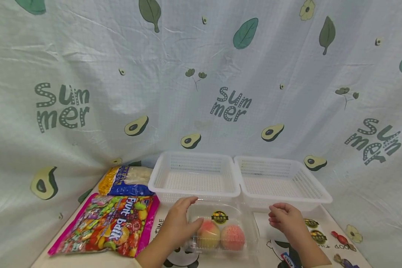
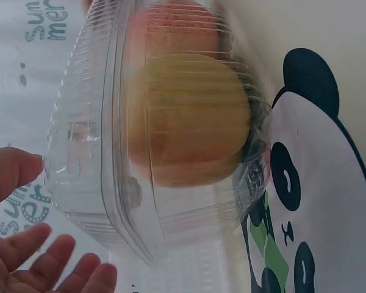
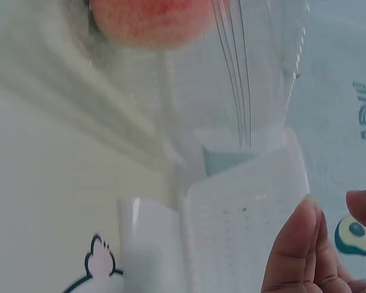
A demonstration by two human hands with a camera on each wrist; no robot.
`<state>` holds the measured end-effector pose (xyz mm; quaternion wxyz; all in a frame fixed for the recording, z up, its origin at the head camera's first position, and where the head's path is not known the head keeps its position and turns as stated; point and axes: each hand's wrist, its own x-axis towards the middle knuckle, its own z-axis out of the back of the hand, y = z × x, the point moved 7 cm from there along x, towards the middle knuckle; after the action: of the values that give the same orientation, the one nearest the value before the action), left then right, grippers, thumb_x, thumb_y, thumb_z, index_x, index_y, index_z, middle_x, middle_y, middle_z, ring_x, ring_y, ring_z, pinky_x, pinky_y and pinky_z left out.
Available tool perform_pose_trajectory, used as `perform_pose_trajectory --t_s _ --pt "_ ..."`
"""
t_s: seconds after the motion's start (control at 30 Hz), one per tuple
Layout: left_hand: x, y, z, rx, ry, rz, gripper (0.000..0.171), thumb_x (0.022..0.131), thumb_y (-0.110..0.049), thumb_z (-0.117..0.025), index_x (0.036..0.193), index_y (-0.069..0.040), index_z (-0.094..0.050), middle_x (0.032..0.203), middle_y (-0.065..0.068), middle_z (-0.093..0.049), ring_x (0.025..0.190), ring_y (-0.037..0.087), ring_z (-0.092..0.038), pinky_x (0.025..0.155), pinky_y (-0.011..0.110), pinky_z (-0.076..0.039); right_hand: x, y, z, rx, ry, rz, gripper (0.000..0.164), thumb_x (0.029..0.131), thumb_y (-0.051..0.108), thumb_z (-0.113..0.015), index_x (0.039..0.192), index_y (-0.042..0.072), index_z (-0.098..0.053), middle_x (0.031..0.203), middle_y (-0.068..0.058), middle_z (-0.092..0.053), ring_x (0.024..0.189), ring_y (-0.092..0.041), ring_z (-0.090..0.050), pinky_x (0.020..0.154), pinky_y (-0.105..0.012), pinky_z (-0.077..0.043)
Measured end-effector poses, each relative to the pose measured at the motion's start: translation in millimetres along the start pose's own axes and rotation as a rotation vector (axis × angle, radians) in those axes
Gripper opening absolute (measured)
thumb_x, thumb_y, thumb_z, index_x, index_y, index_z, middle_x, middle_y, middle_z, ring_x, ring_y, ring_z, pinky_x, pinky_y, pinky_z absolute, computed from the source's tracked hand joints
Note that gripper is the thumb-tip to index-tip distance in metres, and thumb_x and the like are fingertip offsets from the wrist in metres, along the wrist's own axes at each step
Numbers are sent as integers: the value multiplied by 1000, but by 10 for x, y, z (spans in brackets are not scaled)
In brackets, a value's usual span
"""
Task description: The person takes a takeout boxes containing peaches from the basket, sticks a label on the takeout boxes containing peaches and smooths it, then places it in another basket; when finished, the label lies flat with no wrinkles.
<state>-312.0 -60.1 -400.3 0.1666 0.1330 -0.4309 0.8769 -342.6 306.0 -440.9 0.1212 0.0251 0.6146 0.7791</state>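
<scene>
A clear plastic clamshell box [image 1: 229, 208] holds two peaches, one pink [image 1: 232, 237] and one yellowish [image 2: 189, 119]. On its lid is a round black-and-gold sticker [image 1: 219, 217]. My left hand [image 1: 184, 223] is at the box's left side, fingers spread and relaxed. In the left wrist view its thumb tip comes close to the lid's edge; whether they touch I cannot tell. To the right of the box, my right hand [image 1: 286, 219] hovers apart from it with loosely bent fingers. Nothing shows between those fingers in the right wrist view.
Two white plastic baskets [image 1: 194, 193] [image 1: 284, 203] stand side by side behind the box. At left lie a Fruit balik candy bag [image 1: 107, 225] and a blue-and-yellow bag [image 1: 128, 180]. More round stickers [image 1: 318, 236] and wrapped candies [image 1: 340, 238] lie at right.
</scene>
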Motion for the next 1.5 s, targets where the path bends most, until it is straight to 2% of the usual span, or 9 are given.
perform_pose_trajectory --t_s 0.1,0.3,0.47,0.6,0.73,0.93,1.07,1.23,1.5 --pt "-6 74 6 -33 28 67 72 82 -28 -84 144 -6 -53 138 17 -57 117 34 -62 90 47 -60 70 -75 118 28 -33 -29 59 103 26 -63 142 -11 -39 108 -18 -68 90 -20 -70 76 -28 -63" --pt "-28 282 -23 -121 136 269 93 82 -40 -84 153 -1 -39 144 27 -52 116 42 -63 83 54 -61 201 -172 355 108 -75 -96 74 104 31 -61 152 -13 -25 109 -13 -65 90 -14 -69 80 -26 -62" --pt "-32 383 -45 -147 191 341 96 81 -43 -83 152 3 -38 138 30 -58 115 47 -64 85 61 -58 283 -220 502 101 -122 -130 76 104 36 -60 152 -12 -27 109 -14 -64 86 -12 -68 80 -26 -62" --pt "-56 461 -88 -208 258 405 93 83 -46 -82 150 4 -40 121 23 -68 97 36 -70 75 54 -62 330 -219 554 114 -191 -148 72 104 39 -58 150 -10 -31 111 -16 -63 86 -14 -68 80 -26 -62" --pt "-88 516 -140 -291 313 460 87 87 -43 -79 148 6 -40 107 15 -71 74 23 -70 64 44 -63 386 -232 544 177 -188 -158 71 105 42 -55 152 -5 -30 115 -15 -60 91 -15 -67 84 -26 -61" --pt "-89 567 -171 -309 324 477 71 88 -35 -77 138 9 -52 115 18 -69 84 23 -69 69 43 -64 459 -260 521 312 -159 -156 50 107 39 -52 140 3 -41 100 -1 -64 89 -8 -67 87 -22 -59" --pt "-90 588 -178 -263 314 457 56 86 -37 -78 122 4 -62 104 11 -68 81 20 -65 67 37 -60 469 -245 479 395 -140 -135 31 109 34 -48 127 9 -47 90 5 -67 87 -4 -69 87 -19 -58" --pt "-117 596 -190 -257 322 468 47 86 -38 -78 111 -1 -65 93 7 -66 69 18 -61 59 32 -54 445 -221 454 408 -158 -130 27 109 33 -48 124 10 -48 87 4 -67 85 -5 -71 87 -20 -58" --pt "-149 601 -195 -270 321 511 41 86 -40 -78 101 -6 -62 94 8 -65 59 14 -60 56 27 -53 431 -207 450 402 -136 -144 28 109 33 -48 123 9 -49 86 4 -68 84 -5 -71 85 -20 -59"
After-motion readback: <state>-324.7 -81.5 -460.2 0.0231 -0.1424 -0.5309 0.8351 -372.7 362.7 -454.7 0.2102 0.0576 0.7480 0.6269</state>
